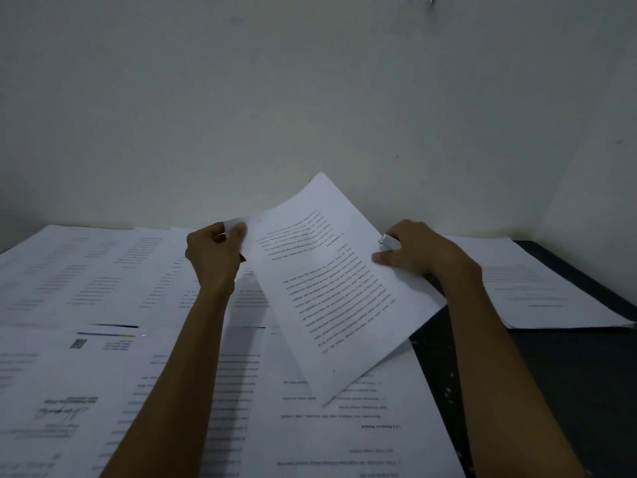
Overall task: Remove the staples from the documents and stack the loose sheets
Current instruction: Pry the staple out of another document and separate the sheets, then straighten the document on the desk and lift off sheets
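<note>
Both my grips hold one printed document up off the paper-covered worktop.

Beyond both grips is a plain pale wall (310, 81). Below them the dark worktop (568, 391) shows bare only under my right forearm. Loose sheets (103, 288) overlap beneath and out past my left grip, their print too blurred to read and the nearest ones cut off by the frame. A separate stack (537, 288) lies flat just beyond my right grip. Between the grips the document (337, 288) hangs tilted, its lower corner over the sheets. My left grip (213, 253) is curled tight, pinching its top corner. My right grip (424, 253) curls round a small silver tool (387, 240) at the opposite edge, thumb on the page and fingers hidden behind. I cannot make out a staple or what kind of tool it is.
</note>
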